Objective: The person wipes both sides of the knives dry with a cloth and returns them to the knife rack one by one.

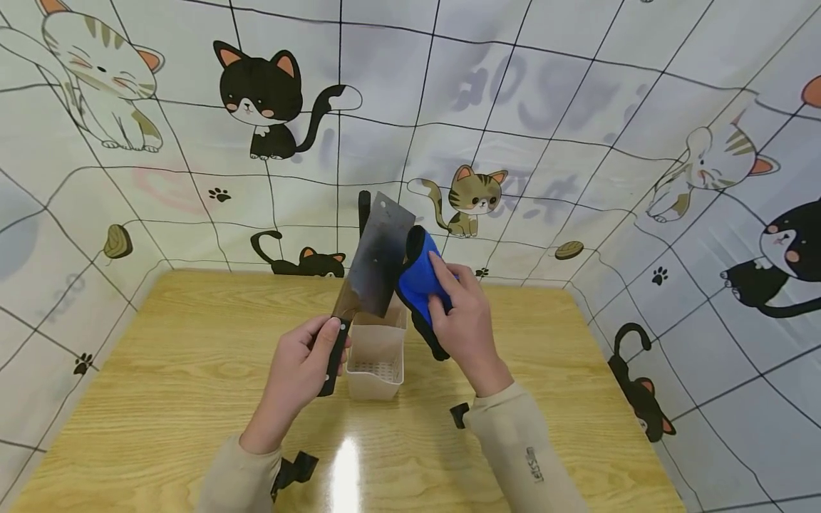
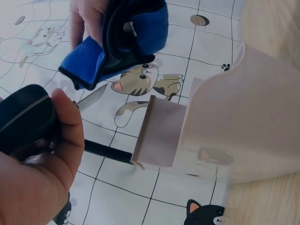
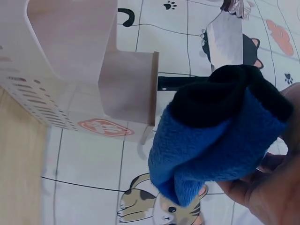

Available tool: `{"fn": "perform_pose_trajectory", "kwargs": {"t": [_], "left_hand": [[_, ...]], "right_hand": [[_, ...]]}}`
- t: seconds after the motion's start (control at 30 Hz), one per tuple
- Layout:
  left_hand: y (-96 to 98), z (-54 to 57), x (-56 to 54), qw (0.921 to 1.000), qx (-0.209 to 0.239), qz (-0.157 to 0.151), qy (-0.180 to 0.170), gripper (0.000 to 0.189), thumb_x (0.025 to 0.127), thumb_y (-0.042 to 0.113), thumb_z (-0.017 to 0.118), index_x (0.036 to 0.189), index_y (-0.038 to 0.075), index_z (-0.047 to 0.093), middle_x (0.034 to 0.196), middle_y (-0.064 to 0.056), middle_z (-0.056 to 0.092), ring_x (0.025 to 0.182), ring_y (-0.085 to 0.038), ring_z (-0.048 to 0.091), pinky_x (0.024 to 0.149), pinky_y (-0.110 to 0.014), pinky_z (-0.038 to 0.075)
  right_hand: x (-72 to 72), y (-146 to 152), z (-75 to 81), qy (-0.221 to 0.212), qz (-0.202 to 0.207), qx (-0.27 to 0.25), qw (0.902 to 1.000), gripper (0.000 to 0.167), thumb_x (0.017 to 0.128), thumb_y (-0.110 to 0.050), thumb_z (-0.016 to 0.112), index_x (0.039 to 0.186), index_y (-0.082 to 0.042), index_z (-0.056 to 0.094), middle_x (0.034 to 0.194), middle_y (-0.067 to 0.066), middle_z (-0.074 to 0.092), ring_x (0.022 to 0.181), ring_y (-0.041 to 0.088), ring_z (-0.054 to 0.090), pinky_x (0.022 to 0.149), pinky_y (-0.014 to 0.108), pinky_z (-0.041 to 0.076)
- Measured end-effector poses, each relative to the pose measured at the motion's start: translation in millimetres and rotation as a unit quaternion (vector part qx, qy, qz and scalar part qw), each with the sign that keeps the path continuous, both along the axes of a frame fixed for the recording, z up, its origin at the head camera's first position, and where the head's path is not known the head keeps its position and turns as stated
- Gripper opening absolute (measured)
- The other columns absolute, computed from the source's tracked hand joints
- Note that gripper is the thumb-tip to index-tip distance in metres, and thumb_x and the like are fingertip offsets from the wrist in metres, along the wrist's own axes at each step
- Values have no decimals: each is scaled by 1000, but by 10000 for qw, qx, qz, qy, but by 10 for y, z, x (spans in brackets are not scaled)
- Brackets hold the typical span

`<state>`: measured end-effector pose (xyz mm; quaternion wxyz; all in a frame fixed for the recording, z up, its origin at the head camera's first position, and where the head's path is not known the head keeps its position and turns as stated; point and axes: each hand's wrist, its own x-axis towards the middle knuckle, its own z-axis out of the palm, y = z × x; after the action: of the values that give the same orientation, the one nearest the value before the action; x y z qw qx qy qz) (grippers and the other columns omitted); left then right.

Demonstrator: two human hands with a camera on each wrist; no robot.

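My left hand [image 1: 296, 365] grips a cleaver by its black riveted handle [image 1: 335, 360], its broad metal blade [image 1: 380, 249] tilted up and away from me. A blue cloth with black edging [image 1: 420, 278] is bunched in my right hand [image 1: 467, 328], fingers and thumb pinching it. The cloth's folded edge is right beside the blade in the head view. Seen from the right wrist, the blue cloth [image 3: 206, 145] hides part of the view behind it. Below the blade stands a beige holder [image 1: 375, 385] with a slotted base, partly covered by the cleaver.
A black handle [image 1: 364, 208] sticks up from the back part of the holder. The light wood table [image 1: 212, 342] carries a bright reflection near its front. A cat-print sheet [image 1: 385, 92] hangs behind and along both sides.
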<state>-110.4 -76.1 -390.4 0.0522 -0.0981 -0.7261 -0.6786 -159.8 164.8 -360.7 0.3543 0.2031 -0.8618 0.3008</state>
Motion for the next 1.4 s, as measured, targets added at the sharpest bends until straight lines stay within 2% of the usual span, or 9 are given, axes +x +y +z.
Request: {"fn": "perform_pose_trajectory", "kwargs": {"t": [0.07, 0.13, 0.33, 0.57, 0.73, 0.97, 1.2, 1.4], "left_hand": [[10, 9, -11, 10000, 67, -56, -34, 37, 111, 23, 50, 94, -4, 68, 78, -27, 63, 56, -30, 65, 55, -37, 59], [19, 15, -18, 9999, 126, -90, -11, 38, 111, 22, 49, 93, -6, 67, 77, -27, 63, 56, -29, 64, 54, -35, 58], [34, 27, -6, 9995, 175, -224, 121, 37, 111, 19, 49, 90, -7, 65, 73, -15, 62, 54, -20, 63, 52, -34, 57], [38, 14, 14, 9994, 135, -298, 130, 36, 111, 19, 49, 88, -5, 64, 73, -12, 62, 53, -19, 62, 51, -34, 57], [37, -12, 5, 9995, 44, -297, 117, 37, 111, 22, 49, 87, -1, 64, 71, -11, 62, 53, -20, 62, 51, -37, 57], [16, -45, 11, 9993, -47, -328, 174, 36, 111, 23, 49, 87, 1, 65, 70, -10, 63, 53, -18, 63, 52, -43, 58], [25, -40, 31, 9991, -89, -358, 212, 33, 111, 19, 50, 89, -1, 66, 72, -12, 64, 57, -21, 63, 53, -33, 56], [45, -44, 46, 9989, -167, -367, 246, 32, 110, 17, 51, 90, -2, 67, 74, -12, 64, 58, -20, 63, 53, -32, 56]], "right_hand": [[-12, -22, 34, 106, -34, 281, 9995, 52, 90, 4, 66, 141, -5, 63, 119, 22, 64, 107, 38, 64, 89, 52, 57], [-27, -40, 61, 167, -75, 537, 9984, 51, 91, 5, 65, 140, -5, 64, 122, 21, 64, 106, 39, 63, 88, 51, 57], [-45, -93, 109, 150, -112, 1209, 9925, 46, 92, 5, 62, 136, -7, 69, 130, 18, 65, 97, 41, 60, 83, 50, 56], [-30, -143, 107, 209, -137, 1912, 9812, 44, 91, 3, 66, 134, -7, 70, 138, 15, 65, 113, 43, 62, 86, 50, 55], [-12, -177, 119, 285, -199, 2361, 9711, 45, 91, 1, 69, 135, -8, 69, 138, 13, 66, 120, 37, 63, 86, 45, 51], [10, -210, 172, 312, -114, 2633, 9641, 45, 91, 3, 67, 135, -7, 69, 136, 14, 67, 124, 28, 64, 85, 44, 47], [-70, -171, 239, 322, -288, 2666, 9628, 43, 91, 5, 66, 133, -6, 70, 133, 14, 69, 124, 28, 64, 84, 45, 46], [-98, -167, 305, 265, -311, 2747, 9607, 44, 92, 6, 63, 133, -6, 70, 133, 14, 69, 123, 27, 64, 83, 45, 45]]}}
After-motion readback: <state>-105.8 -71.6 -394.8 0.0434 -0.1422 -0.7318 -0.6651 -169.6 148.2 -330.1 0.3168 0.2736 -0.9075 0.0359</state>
